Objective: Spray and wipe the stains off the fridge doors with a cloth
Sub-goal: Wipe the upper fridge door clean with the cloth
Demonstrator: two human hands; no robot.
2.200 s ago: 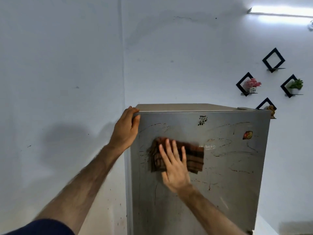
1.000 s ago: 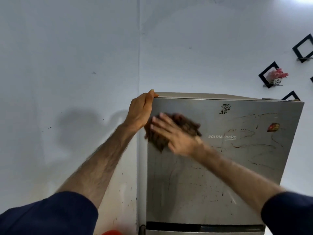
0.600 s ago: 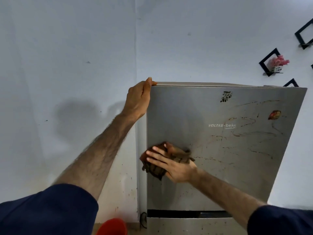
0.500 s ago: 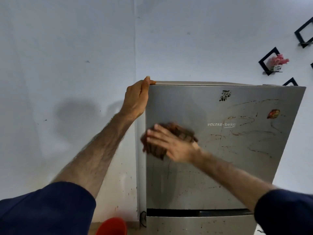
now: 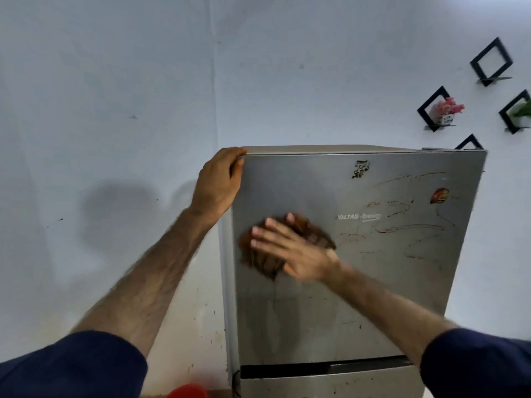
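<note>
— Pale walls point(image 5: 115, 81) meet in a corner at upper centre, and the fridge point(image 5: 359, 282) stands just right of it, filling the middle and lower right. What are the hands doing?

— At centre, the right hand point(image 5: 293, 254) lies flat with its fingers straight and spread, pressing a brown cloth point(image 5: 310, 237) against the upper door. That looks like a wiping stroke; an open palm spreads the pressure over the whole rag.

— And the other one?

— At the door's top left corner, the left hand point(image 5: 218, 182) has its fingers curled over the edge, gripping it. I'd guess it steadies the fridge, or the person, against the push.

— How much is left?

— Plenty, I think. The left part of the door looks fairly clean, but reddish-brown stains point(image 5: 402, 225) still loop across the right side, around the brand lettering point(image 5: 359, 216) and below a small sticker point(image 5: 439, 195). Specks also dot the lower door point(image 5: 330, 383) at the bottom of the frame.

— Any spray bottle?

— None in view.

— Anything else?

— Black diamond shelves point(image 5: 434, 110) hang at upper right, one holding pink flowers point(image 5: 449, 106). Something red point(image 5: 186, 392) peeks in at the bottom edge; I can't tell what.
</note>
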